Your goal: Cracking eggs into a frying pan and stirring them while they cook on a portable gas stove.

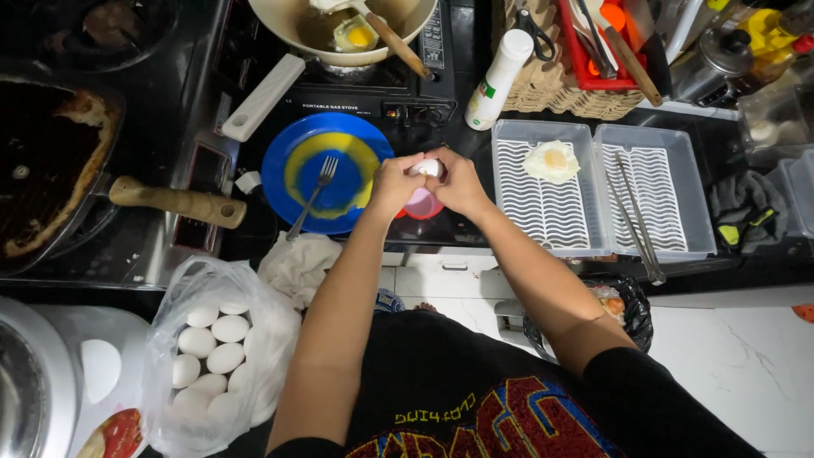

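Note:
Both my hands hold one white egg (pixel 428 167) between their fingertips. My left hand (pixel 394 184) grips it from the left and my right hand (pixel 459 181) from the right. The egg sits just above a small pink bowl (pixel 421 204) on the black counter. Left of the hands lies a blue plate (pixel 297 153) smeared with yellow, a fork (pixel 315 194) resting on it. Behind, a cream pan (pixel 292 21) on a portable gas stove (pixel 373 93) holds a frying egg (pixel 356 35) and a wooden-handled spatula (pixel 394 42).
A grey draining tray (pixel 509 195) at right holds a fried egg (pixel 551 160); its twin (pixel 695 203) holds tongs (pixel 638 219). A plastic bag of several white eggs (pixel 212 348) sits lower left. A dark pan with wooden handle (pixel 174 200) is at left, a white bottle (pixel 498 78) behind.

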